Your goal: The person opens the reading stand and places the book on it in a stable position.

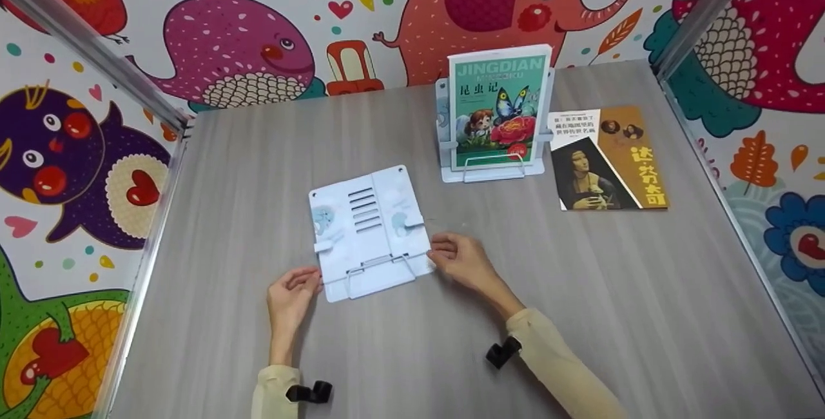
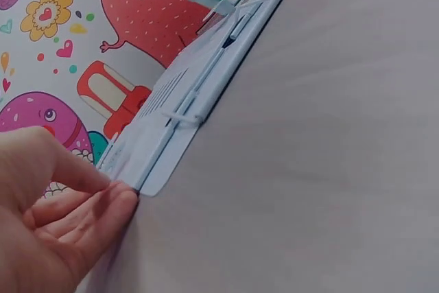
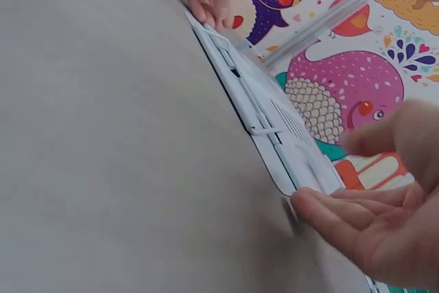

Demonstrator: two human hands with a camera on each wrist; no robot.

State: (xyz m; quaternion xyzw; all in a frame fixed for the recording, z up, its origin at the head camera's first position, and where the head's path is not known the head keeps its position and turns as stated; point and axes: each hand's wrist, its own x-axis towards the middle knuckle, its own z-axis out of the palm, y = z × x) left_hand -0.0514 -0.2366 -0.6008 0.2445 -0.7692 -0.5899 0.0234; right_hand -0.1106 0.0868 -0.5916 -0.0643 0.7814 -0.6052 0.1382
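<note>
A pale blue-and-white book stand [image 1: 370,213] lies tilted on the table between the two hands, with slots in its back panel and a wire bracket along its front edge. My left hand [image 1: 293,290] pinches its near left corner; in the left wrist view the left hand's fingertips [image 2: 122,195] meet at the stand's edge. The right hand [image 1: 465,261] is at the near right corner. In the right wrist view, its fingertips [image 3: 305,200] touch the stand's edge, while another digit stands apart above it.
Behind, to the right, a second stand [image 1: 445,148] holds a green book [image 1: 493,109] upright. Beside it a flat book [image 1: 619,161] with a painted portrait lies on the table [image 1: 245,167]. Cartoon-patterned walls [image 1: 361,13] enclose the back and sides.
</note>
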